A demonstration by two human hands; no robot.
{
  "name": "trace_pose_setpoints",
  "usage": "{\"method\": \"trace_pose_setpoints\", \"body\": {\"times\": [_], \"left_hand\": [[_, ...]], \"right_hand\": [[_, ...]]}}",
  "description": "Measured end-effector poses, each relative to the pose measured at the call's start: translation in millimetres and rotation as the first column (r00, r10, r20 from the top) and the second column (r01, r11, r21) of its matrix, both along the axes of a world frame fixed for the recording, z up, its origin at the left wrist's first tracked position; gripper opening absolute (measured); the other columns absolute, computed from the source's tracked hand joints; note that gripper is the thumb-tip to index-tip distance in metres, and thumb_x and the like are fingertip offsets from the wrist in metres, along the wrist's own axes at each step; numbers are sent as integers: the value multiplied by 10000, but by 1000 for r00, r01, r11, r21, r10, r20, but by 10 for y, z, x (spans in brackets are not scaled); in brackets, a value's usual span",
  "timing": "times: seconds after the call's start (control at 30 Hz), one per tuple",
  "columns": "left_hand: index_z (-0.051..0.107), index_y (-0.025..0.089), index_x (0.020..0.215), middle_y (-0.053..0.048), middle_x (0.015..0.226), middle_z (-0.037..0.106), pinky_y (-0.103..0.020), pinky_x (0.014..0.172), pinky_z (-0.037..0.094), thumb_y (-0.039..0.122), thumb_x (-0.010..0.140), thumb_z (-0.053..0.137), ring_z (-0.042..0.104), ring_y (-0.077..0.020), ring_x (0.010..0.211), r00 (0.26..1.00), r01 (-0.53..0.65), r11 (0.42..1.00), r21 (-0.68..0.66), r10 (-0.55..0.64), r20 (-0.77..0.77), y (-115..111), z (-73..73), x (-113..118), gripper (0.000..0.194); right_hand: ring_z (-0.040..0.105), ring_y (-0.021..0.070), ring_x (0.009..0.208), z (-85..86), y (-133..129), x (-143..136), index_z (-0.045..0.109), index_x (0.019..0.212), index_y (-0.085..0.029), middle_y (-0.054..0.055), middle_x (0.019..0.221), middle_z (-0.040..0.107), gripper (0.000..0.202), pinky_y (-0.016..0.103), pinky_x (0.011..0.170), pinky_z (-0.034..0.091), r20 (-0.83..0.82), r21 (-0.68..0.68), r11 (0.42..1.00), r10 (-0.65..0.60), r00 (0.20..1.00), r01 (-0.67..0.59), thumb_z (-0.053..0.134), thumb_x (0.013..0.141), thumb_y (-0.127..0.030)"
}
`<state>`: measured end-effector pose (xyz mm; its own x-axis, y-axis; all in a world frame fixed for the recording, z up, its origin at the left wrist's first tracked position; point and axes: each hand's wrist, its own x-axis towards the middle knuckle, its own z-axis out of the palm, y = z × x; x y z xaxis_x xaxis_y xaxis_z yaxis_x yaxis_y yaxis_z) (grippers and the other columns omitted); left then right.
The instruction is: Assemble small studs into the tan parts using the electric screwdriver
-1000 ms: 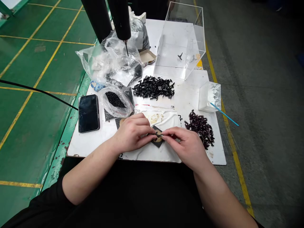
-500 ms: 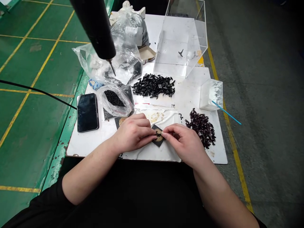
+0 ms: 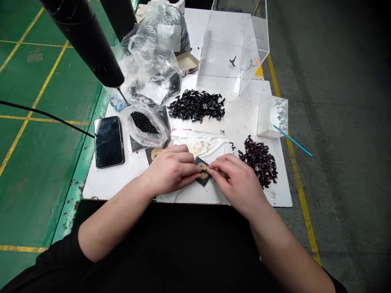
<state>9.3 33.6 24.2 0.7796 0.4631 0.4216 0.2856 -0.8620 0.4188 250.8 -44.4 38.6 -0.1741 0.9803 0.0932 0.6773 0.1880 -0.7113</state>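
My left hand [image 3: 175,169] is closed, its fingertips pinched over a dark square plate with a round tan centre [image 3: 200,177]. From the other side my right hand [image 3: 233,179] reaches the same plate, thumb and forefinger pressed together at its right part. What the fingertips hold is too small to make out. Small gold rings [image 3: 200,147] lie on white cloth just beyond the hands. A second dark plate with a tan disc [image 3: 156,153] is partly hidden behind my left hand.
A black screwdriver [image 3: 91,44] hangs at the upper left. Around the hands are a phone [image 3: 108,142], an open bag of black screws [image 3: 143,123], black parts [image 3: 197,106], dark red parts [image 3: 259,160], a clear box [image 3: 229,53] and a small container with a blue stick [image 3: 273,118].
The view has shifted slightly, and the hanging screwdriver appears further left, with a second dark cylinder visible behind it. Both hands keep nearly the same pose at the plate.
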Motion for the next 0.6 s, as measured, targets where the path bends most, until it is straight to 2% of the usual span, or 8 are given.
{"method": "trace_pose_setpoints", "body": {"times": [0.13, 0.27, 0.4, 0.6], "left_hand": [[817, 226, 931, -31, 784, 671, -376, 728, 443, 380, 1113, 678, 565, -202, 803, 999, -6, 1000, 19, 7, -48, -6, 7, -3, 276], [806, 234, 924, -33, 785, 655, -388, 721, 427, 386, 1126, 645, 563, -206, 804, 996, -6, 999, 41, 9, -84, -5, 12, -12, 299], [793, 228, 906, -41, 790, 651, -385, 729, 420, 378, 1124, 640, 567, -211, 814, 997, -2, 999, 52, 6, -77, -3, 4, -23, 306], [818, 238, 952, -42, 800, 662, -373, 734, 398, 367, 1119, 659, 565, -208, 811, 998, -14, 997, 71, 19, -63, -9, -1, -19, 264]], "right_hand": [[751, 192, 968, 34, 8, 21, 805, 1038, -245, 35, 1039, 766, 116, 319, 916, 587, 32, 3, 1000, 20, 999, -20, 693, 1065, -228], [760, 194, 960, 119, 140, 95, 818, 1055, -251, 25, 1075, 801, 100, 324, 900, 588, 80, -18, 999, 36, 996, -35, 720, 1055, -270], [764, 241, 1016, 159, 384, 125, 820, 1047, -233, 54, 1084, 828, 140, 379, 953, 572, 269, 27, 999, -28, 963, 22, 680, 1051, -229], [747, 262, 1027, 155, 592, 1, 826, 994, -222, 88, 1111, 829, 189, 391, 913, 544, 474, -75, 996, 81, 877, -51, 648, 1058, -224]]}}
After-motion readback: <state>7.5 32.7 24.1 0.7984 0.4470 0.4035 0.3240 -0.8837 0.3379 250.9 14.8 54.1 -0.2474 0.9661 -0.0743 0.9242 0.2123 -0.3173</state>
